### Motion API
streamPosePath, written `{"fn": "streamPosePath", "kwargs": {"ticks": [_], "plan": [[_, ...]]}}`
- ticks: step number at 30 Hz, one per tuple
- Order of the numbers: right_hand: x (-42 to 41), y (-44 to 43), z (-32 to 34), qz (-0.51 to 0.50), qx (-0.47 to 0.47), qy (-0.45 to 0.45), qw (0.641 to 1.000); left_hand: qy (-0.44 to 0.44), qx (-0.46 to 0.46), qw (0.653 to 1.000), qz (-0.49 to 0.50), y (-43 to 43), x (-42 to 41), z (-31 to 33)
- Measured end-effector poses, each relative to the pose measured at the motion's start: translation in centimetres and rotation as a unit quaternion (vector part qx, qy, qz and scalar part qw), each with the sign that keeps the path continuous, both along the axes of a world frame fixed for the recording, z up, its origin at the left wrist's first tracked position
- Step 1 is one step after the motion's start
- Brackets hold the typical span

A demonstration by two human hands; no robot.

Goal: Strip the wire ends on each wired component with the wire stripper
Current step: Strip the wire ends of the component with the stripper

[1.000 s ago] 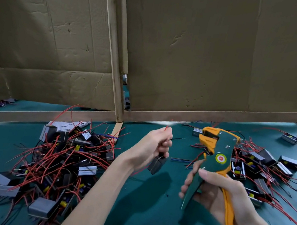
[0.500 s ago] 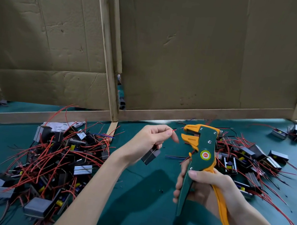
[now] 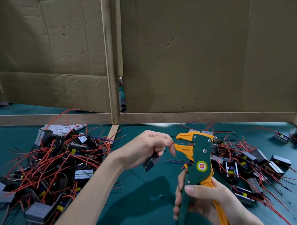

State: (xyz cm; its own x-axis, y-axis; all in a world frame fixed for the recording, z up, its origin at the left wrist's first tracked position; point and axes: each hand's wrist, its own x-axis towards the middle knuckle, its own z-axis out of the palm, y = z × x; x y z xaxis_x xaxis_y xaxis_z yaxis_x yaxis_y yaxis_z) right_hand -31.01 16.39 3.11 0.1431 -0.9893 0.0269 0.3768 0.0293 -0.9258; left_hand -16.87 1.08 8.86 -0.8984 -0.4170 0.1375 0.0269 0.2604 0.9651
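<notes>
Left hand point(image 3: 146, 146): pinches red wire point(image 3: 173, 144).
Right hand point(image 3: 205, 203): wrapped round wire stripper point(image 3: 201, 158).
Risk: wire slips out if pushed in crooked.

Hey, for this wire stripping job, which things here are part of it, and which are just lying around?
In the job: wire stripper in the right hand; red wire pinched by the left hand, its black component below that hand; left pile and right pile of wired components.
Lying about: cardboard panels; wooden slats.
</notes>
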Motion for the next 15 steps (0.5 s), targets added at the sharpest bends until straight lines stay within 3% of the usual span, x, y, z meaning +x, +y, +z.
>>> {"fn": "streamPosePath", "kwargs": {"ticks": [10,15], "plan": [[1.3,0.7,0.3,-0.087,0.026,0.035,0.995,-0.008,0.014,1.0,-0.004,0.9,0.3,0.6],[1.7,0.8,0.5,-0.082,0.03,0.019,0.996,-0.007,0.032,0.999,-0.002,0.9,0.3,0.6]]}}
